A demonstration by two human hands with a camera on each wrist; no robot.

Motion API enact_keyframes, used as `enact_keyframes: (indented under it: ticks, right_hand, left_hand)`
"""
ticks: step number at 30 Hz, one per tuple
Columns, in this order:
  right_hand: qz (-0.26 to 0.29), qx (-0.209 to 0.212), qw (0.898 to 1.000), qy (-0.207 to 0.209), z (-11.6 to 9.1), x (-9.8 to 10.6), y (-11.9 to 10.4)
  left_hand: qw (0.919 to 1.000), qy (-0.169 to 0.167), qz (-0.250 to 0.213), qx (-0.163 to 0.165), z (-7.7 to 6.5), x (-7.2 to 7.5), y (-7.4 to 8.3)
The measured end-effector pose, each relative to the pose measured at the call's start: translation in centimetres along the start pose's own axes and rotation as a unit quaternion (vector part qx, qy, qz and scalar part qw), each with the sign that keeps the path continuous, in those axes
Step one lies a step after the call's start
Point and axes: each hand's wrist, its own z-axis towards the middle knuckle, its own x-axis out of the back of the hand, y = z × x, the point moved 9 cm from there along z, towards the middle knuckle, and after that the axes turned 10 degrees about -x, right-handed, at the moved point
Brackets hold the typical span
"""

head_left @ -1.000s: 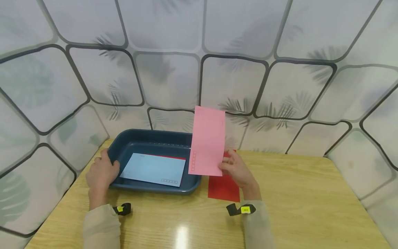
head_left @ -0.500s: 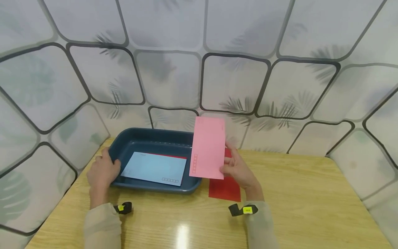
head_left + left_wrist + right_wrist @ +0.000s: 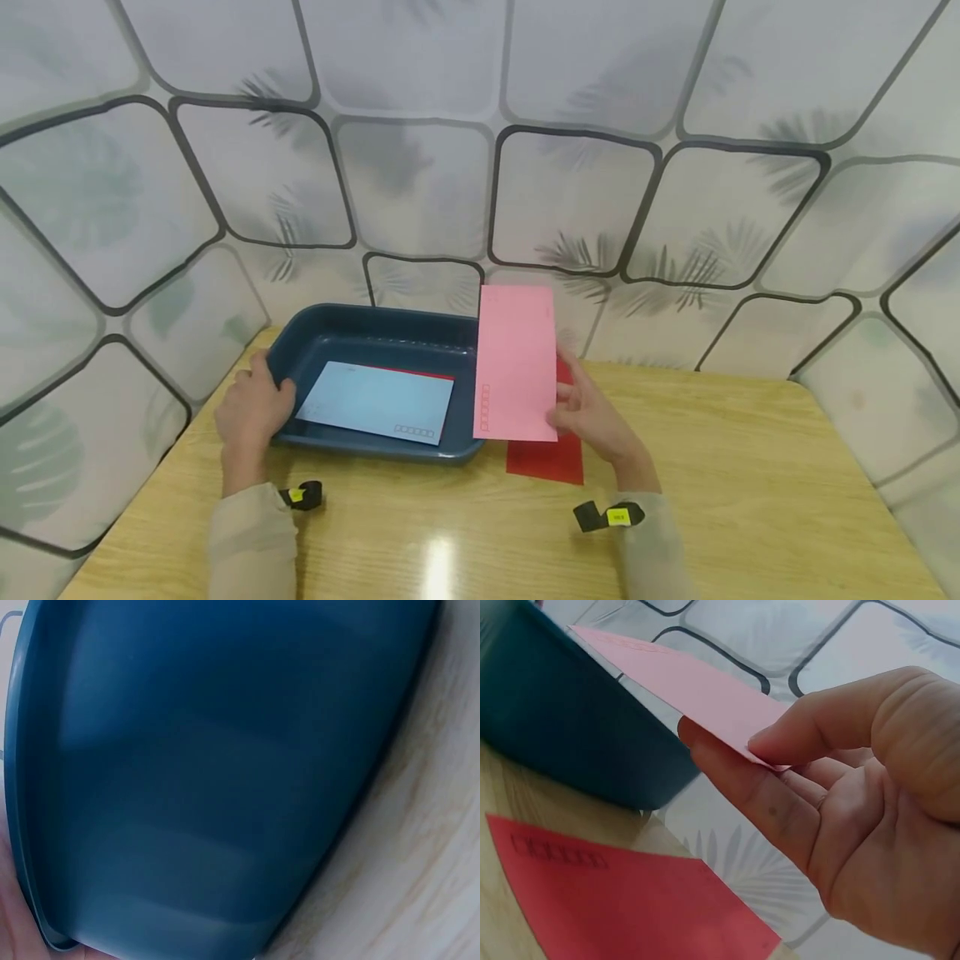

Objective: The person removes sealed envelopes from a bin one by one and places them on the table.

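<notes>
My right hand (image 3: 600, 421) pinches a pink envelope (image 3: 516, 362) by its lower right edge, thumb on the near face. The right wrist view shows the thumb (image 3: 787, 739) above the paper and fingers beneath. Held upright, the envelope overlaps the right end of a dark blue tray (image 3: 375, 450). My left hand (image 3: 255, 408) grips the tray's left rim. In the tray lies a light blue envelope (image 3: 378, 402), with the edge of a red one (image 3: 420, 374) showing from under it. Another red envelope (image 3: 546, 461) lies on the table below my right hand, partly hidden.
The wooden table (image 3: 750, 475) meets a patterned wall covering (image 3: 570, 200) behind the tray. Black straps with yellow labels are on both wrists, the right strap (image 3: 609, 516) hanging over the table. In the left wrist view the tray's outer side (image 3: 210, 787) fills most of the picture.
The pink envelope has come down and slightly right in the head view, with my right hand moving right too. My left hand keeps its hold on the tray rim. The head view has shifted slightly.
</notes>
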Motion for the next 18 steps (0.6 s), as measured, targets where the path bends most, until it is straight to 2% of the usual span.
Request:
enact_keyframes:
  ticks: [7, 18]
  right_hand:
    - [-0.038, -0.010, 0.999, -0.007, -2.0, 1.7, 0.7]
    - [-0.029, -0.026, 0.999, -0.002, -4.6, 3.9, 1.4]
  left_hand:
    - [1.0000, -0.001, -0.001, -0.004, 0.0, 0.1, 0.2]
    - [1.0000, -0.009, 0.001, -0.001, 0.0, -0.2, 0.1]
